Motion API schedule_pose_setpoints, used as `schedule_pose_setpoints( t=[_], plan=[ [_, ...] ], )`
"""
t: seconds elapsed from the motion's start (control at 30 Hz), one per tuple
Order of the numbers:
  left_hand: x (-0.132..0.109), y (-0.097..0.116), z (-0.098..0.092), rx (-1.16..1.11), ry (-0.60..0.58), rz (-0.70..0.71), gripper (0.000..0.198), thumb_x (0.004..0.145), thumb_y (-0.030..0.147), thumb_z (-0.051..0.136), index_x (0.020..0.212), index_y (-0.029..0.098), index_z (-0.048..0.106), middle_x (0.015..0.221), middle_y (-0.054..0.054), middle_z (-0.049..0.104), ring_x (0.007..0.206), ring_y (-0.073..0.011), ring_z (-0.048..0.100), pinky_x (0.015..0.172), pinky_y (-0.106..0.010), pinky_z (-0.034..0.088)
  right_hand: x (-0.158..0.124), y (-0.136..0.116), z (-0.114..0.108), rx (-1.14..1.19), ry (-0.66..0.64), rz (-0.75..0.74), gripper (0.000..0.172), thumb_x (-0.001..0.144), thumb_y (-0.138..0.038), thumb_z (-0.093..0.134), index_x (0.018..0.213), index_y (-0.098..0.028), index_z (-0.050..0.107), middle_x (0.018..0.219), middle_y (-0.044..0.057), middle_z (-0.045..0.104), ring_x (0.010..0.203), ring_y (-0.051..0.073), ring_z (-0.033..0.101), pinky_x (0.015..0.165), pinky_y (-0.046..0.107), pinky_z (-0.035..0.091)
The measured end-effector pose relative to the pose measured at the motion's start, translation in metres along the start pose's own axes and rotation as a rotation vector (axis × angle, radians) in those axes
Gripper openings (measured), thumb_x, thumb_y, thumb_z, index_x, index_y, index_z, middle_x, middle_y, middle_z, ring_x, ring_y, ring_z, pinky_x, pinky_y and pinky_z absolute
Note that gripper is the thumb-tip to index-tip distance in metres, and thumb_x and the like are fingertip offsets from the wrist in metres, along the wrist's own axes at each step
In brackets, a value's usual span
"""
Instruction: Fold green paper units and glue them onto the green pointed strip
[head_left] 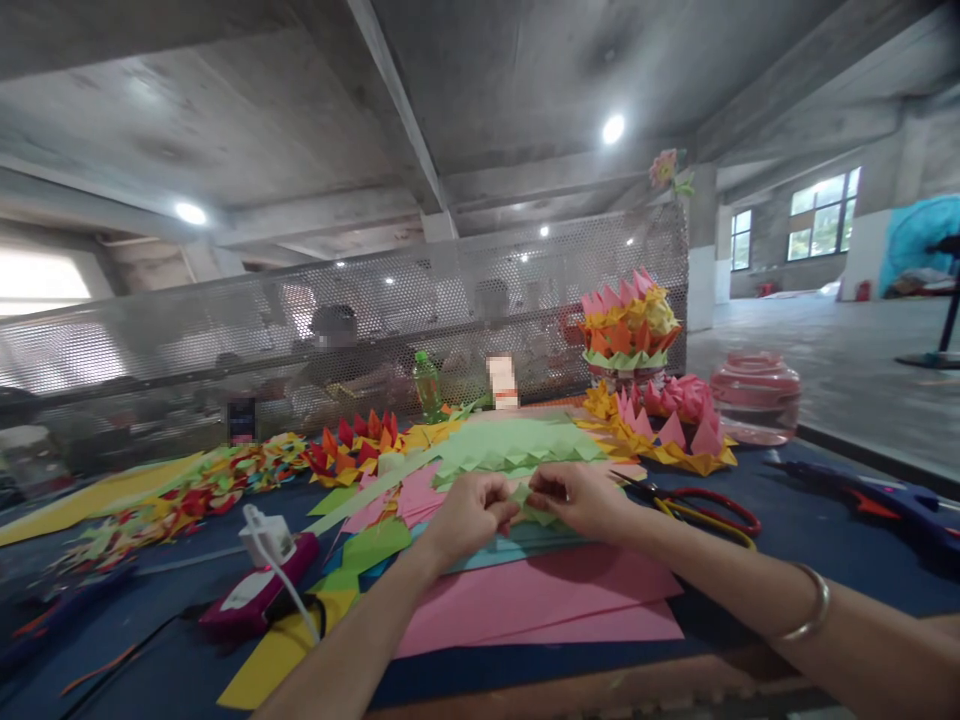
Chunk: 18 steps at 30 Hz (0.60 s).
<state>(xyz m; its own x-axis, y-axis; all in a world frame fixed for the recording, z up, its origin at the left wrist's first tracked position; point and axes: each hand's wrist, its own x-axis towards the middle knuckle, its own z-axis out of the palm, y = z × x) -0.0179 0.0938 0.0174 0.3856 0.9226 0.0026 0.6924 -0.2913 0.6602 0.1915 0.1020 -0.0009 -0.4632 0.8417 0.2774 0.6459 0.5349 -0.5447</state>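
Note:
My left hand (478, 510) and my right hand (579, 498) meet over the middle of the table. Both pinch a small folded piece of light green paper (538, 508) from its two sides; my fingers hide part of it. Just beyond lies a light green paper strip with pointed folds (517, 450). Under my hands are blue sheets (517, 552) and larger pink sheets (547, 600). Scissors with red and yellow handles (712, 512) lie beside my right forearm, partly covered by it. A metal bangle (814, 603) circles my right wrist.
A purple power strip (259, 595) with a white plug stands left, near a scrap pile (217, 490). On the right are a blue glue gun (870, 495), a water jar (756, 400) and stacked paper flower rings (630, 330). A perforated metal screen (450, 300) closes the back.

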Motion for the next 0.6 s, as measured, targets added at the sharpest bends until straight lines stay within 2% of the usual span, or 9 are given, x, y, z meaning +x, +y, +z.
schedule_pose_setpoints(
  t=[0.4, 0.6],
  plan=[
    [0.002, -0.003, 0.002, 0.032, 0.017, -0.061, 0.028, 0.103, 0.037, 0.064, 0.119, 0.014, 0.065, 0.112, -0.008, 0.068, 0.092, -0.0215, 0.07, 0.081, -0.039, 0.061, 0.006, 0.017, 0.001, -0.002, 0.045, -0.02, 0.031, 0.101, -0.036, 0.065, 0.127, -0.017, 0.064, 0.126, 0.008, 0.066, 0.105, 0.024, 0.069, 0.089, 0.044, 0.06],
    [0.002, -0.006, 0.0, 0.064, 0.048, -0.02, 0.028, 0.103, 0.037, 0.064, 0.119, 0.014, 0.066, 0.112, -0.007, 0.068, 0.092, -0.0219, 0.07, 0.08, -0.038, 0.061, 0.012, 0.022, -0.003, 0.035, 0.039, -0.035, 0.032, 0.101, -0.036, 0.065, 0.127, -0.017, 0.063, 0.127, 0.009, 0.066, 0.106, 0.025, 0.068, 0.089, 0.045, 0.06]
  ],
)
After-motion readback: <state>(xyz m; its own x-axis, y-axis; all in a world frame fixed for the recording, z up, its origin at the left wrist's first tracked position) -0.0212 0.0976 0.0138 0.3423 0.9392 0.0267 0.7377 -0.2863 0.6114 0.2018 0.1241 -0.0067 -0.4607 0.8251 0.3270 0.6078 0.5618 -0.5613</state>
